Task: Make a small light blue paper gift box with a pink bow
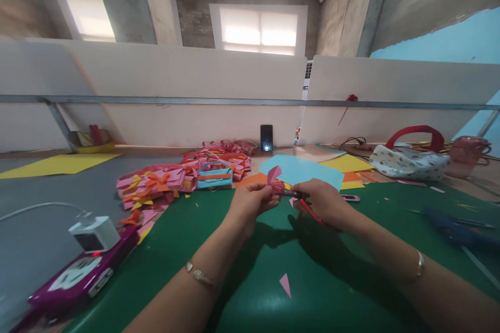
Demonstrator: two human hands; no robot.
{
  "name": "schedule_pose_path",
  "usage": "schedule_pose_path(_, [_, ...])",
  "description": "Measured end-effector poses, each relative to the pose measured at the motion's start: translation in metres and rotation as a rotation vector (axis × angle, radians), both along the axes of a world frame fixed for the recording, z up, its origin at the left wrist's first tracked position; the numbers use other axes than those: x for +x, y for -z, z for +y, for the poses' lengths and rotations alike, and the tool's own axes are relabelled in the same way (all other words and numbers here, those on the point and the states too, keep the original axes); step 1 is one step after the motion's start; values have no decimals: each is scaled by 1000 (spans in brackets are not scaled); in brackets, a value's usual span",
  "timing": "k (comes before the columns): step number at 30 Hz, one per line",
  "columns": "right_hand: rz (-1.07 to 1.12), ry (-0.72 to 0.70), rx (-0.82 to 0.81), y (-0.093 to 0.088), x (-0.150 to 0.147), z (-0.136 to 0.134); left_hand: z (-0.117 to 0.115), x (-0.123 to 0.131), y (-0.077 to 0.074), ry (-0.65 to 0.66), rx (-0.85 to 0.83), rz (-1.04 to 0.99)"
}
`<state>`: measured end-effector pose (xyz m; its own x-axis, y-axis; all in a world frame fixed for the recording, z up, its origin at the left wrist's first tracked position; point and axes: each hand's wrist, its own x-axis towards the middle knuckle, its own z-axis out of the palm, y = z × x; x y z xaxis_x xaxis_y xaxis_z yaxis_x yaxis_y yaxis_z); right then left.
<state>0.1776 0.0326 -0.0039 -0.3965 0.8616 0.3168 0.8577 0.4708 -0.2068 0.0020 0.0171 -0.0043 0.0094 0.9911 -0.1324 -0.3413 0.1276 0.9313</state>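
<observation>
My left hand [250, 202] pinches a small folded pink paper piece [274, 177], holding it up above the green mat [242, 281]. My right hand [322, 202] grips red-handled scissors [308, 207], whose blades meet the pink paper at its lower edge. A pink paper scrap [285, 284] lies on the mat below my hands. A light blue sheet [302, 170] lies just beyond them.
A heap of pink and orange paper bows [156, 183] and a small blue paper bag [214, 177] sit at the left. A power strip with a charger [84, 265] is near left. A phone [266, 138] leans on the partition. A fabric bag [410, 160] and a blue glue gun [455, 229] are at the right.
</observation>
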Motion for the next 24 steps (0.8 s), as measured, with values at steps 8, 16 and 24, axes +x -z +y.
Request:
schedule_pose_path(8, [793,-153,-504,-10,2,-2,0,1,0,-29,-101,-22])
schedule_pose_path(16, [1062,-114,-526,8,-13,-6,-4,8,4,2,-84,72])
schedule_pose_path(24, [1070,-3,-433,3,-15,-4,-5,9,7,14,-52,79])
